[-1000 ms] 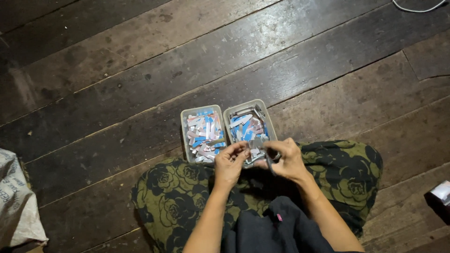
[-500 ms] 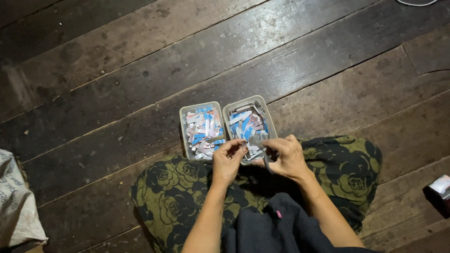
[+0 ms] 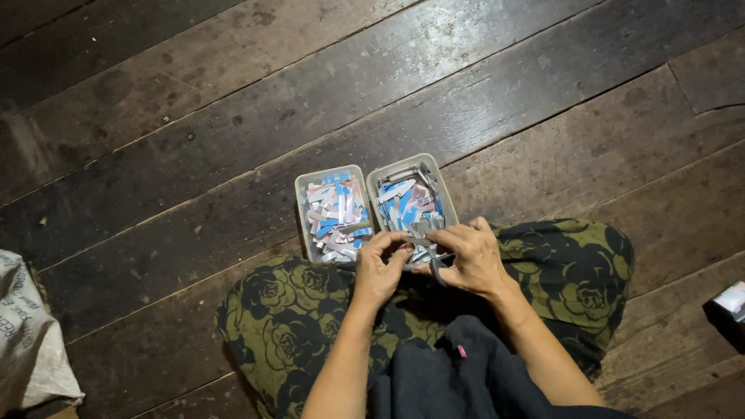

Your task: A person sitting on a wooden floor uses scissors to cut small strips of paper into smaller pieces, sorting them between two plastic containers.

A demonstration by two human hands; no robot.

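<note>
A single head-worn camera looks almost straight down from above the seated person, at sitting height — fairly near the lap, farther from the floor beyond. The left hand and right hand sit just below centre of the frame; dark floor planks run diagonally across the upper half — no second view overlaps.

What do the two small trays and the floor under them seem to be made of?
The two trays look like thin translucent plastic, pale grey: the rims are rounded and the walls let some light through. They hold small paper-like strips in white, blue and pink. The floor looks like dark worn wood: long planks with grain, seams and scuffs.
</note>
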